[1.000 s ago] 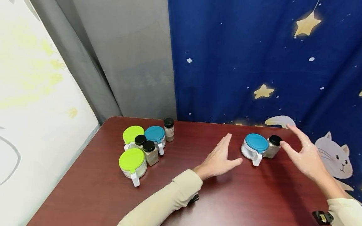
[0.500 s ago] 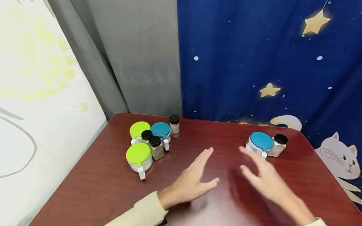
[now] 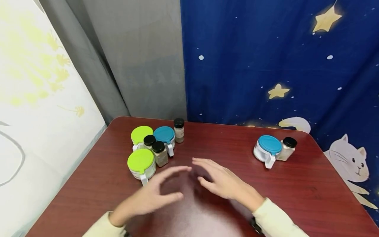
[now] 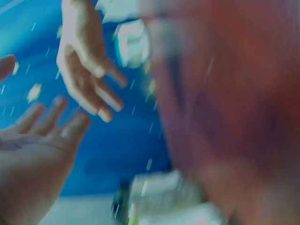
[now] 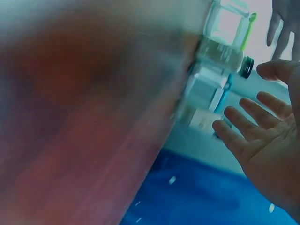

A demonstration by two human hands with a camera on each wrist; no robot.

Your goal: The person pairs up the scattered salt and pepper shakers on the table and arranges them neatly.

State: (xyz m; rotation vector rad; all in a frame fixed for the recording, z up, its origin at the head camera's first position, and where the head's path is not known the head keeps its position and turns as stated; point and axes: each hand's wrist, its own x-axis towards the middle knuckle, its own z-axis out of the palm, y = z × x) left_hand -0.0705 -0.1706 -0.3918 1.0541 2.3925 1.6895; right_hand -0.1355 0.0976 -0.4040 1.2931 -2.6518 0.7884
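My left hand (image 3: 151, 196) hovers over the table near the front green-lidded jar (image 3: 140, 162), fingers extended and holding nothing. Facing it, my right hand (image 3: 223, 181) is also above the table, its fingers loosely straight and apart from any object. Behind the left hand cluster a second green-lidded jar (image 3: 141, 134), a blue-lidded jar (image 3: 164, 135), two black-capped square shakers, the nearer shaker (image 3: 161, 154) in front, and a round black-capped spice bottle (image 3: 179, 131). Farther right stand another blue-lidded jar (image 3: 268, 148) and a black-capped shaker (image 3: 287, 148). Both wrist views are blurred.
The dark red-brown table (image 3: 219, 141) has rounded back corners. Behind it hang a grey curtain (image 3: 148, 65) and a blue star-patterned curtain (image 3: 231, 65). A white patterned panel (image 3: 44, 115) borders the left side.
Both hands have moved left and toward the front of the table; the right hand has come away from the right-hand jar and shaker. The containers stay where they were.
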